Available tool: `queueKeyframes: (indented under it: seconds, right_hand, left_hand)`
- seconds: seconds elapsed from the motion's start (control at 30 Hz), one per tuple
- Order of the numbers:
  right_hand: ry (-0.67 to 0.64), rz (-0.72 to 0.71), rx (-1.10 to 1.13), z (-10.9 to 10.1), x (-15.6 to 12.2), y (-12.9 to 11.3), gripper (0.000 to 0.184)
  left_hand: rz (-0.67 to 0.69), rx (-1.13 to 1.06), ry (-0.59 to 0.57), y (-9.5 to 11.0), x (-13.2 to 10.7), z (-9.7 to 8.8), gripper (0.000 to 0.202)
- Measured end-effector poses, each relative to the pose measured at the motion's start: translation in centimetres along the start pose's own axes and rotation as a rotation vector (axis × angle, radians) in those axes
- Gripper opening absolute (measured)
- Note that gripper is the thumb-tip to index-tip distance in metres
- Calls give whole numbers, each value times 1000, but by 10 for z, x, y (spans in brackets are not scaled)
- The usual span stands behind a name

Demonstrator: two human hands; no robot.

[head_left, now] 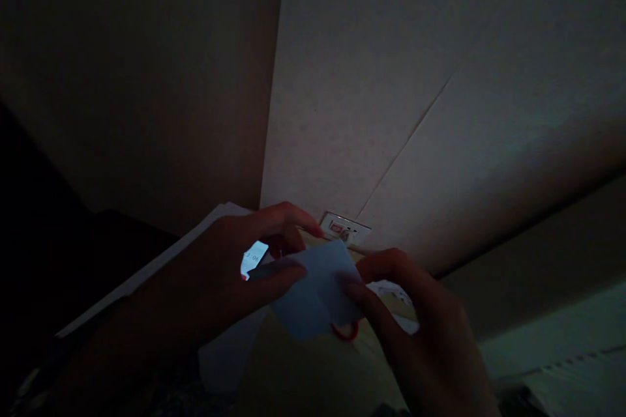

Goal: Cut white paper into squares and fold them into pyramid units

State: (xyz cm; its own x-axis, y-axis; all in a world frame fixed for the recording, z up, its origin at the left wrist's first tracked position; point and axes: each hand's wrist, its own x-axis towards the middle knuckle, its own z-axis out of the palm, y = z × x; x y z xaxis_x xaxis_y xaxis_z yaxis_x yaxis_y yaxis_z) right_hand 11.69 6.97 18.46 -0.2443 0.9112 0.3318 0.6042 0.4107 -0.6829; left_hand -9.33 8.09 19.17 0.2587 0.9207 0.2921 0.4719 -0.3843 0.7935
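Observation:
A small piece of pale blue paper (313, 293) is held up between both hands, over a wooden tabletop (298, 374). My left hand (254, 254) pinches its upper left edge between thumb and fingers. At the right edge, the thumb and fingers of my right hand (415, 313) are closed on the same paper. Just below the paper shows a red loop (346, 332), which looks like a scissors handle, its other part hidden. Behind my left hand glows a lit screen (254, 259) with digits on it, mostly covered.
White sheets (229, 352) lie on the left of the table. A wall socket (346, 228) with something plugged in sits low on the pale wall (372, 91), where a thin cable (405, 143) runs upward. Whitish material (396, 293) lies behind my right hand. The room is dim.

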Motion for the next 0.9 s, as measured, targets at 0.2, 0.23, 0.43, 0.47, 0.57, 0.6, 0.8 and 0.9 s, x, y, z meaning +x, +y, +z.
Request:
queueKeyframes:
  seconds: [0.2, 0.23, 0.43, 0.47, 0.57, 0.6, 0.8, 0.9]
  right_hand:
    - [-19, -32, -64, 1, -2, 0, 16]
    - [-29, -36, -66, 1, -3, 1, 15]
    - [23, -42, 2, 0, -1, -1, 6]
    - [40, -37, -7, 1, -1, -1, 8]
    - [54, -18, -40, 2, 0, -3, 12]
    - [54, -10, -48, 2, 0, -4, 12]
    - [61, 4, -60, 0, -2, -5, 15]
    - [51, 21, -50, 0, -3, -4, 15]
  left_hand:
    - [-72, -49, 114, 3, -2, 3, 23]
    - [-73, -58, 135, 3, -3, 3, 23]
    - [-60, -110, 56, 8, -3, 5, 24]
    - [-74, -114, 57, 8, -3, 5, 25]
    - [-94, -157, 32, 8, -2, 5, 24]
    - [-93, -176, 21, 7, -1, 5, 23]
    - [-90, -155, 36, 7, -1, 5, 14]
    - [-93, -122, 64, 12, -2, 4, 14]
